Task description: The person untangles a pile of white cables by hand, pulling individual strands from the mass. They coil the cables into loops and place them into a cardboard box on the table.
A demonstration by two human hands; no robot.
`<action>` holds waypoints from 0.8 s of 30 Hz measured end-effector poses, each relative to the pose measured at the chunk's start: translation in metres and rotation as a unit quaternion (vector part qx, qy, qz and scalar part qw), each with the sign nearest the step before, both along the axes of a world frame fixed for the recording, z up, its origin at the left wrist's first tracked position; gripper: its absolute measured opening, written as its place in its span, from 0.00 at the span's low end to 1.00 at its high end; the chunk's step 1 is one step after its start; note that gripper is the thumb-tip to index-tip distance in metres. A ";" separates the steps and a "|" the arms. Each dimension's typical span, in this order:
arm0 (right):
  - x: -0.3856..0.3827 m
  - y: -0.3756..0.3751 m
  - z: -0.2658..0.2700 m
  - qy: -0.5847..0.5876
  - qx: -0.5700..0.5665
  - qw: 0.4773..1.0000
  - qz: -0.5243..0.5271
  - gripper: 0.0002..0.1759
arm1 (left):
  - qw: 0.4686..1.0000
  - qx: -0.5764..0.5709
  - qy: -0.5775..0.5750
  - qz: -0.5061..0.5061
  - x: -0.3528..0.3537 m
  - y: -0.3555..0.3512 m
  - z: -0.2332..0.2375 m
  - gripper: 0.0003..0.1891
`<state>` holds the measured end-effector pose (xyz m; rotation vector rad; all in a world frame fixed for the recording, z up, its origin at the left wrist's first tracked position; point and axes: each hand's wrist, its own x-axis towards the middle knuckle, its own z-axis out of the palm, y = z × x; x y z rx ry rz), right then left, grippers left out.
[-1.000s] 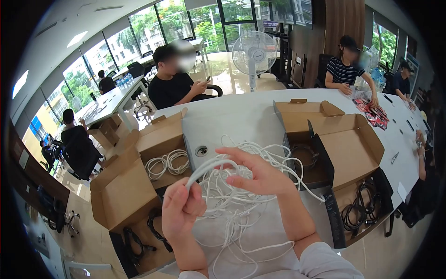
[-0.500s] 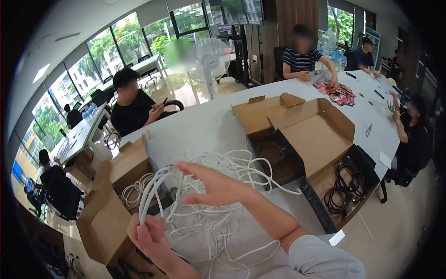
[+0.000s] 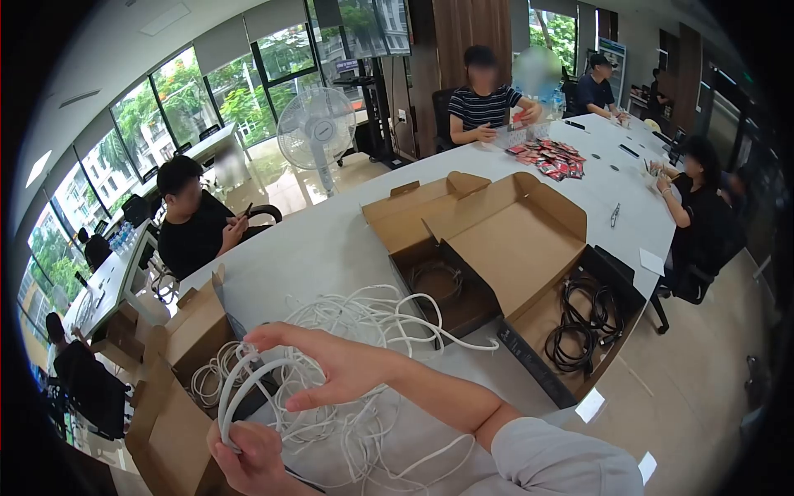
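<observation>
my left grip (image 3: 248,453) closed, fingers pinching lower end of white cable loop (image 3: 227,401); loop arches up out of it, toward right grip (image 3: 269,368). right grip spread, thumb apart from fingers, fingertips at loop's top; cannot tell if touching. tangled white cables (image 3: 356,314) on desk (image 3: 306,248), below and beyond right grip. open cardboard box (image 3: 172,426) just beside left grip.

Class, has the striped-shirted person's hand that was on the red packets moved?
Yes: judged against the pile of red packets, that hand has lifted up and away.
</observation>
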<state>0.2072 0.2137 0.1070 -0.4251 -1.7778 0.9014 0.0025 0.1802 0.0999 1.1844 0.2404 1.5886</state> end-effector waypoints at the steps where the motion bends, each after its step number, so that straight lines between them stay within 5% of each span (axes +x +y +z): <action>1: 0.000 0.000 0.001 0.009 0.008 1.000 -0.001 0.45 | 0.999 0.015 0.014 -0.025 0.000 0.003 0.000 0.17; 3: -0.002 -0.002 0.000 0.016 0.023 1.000 -0.003 0.42 | 0.996 0.040 0.045 -0.072 -0.004 0.007 0.001 0.18; 8: 0.005 0.000 0.002 -0.014 0.074 0.995 -0.058 0.35 | 0.997 0.003 0.071 -0.002 0.000 0.006 0.001 0.22; 19: -0.002 0.005 -0.004 -0.041 0.025 0.998 -0.039 0.48 | 0.988 -0.084 0.048 -0.121 -0.004 0.021 0.013 0.19; 24: -0.005 0.001 0.004 0.032 0.041 0.997 -0.050 0.45 | 0.988 -0.103 0.081 -0.079 0.004 0.031 0.012 0.16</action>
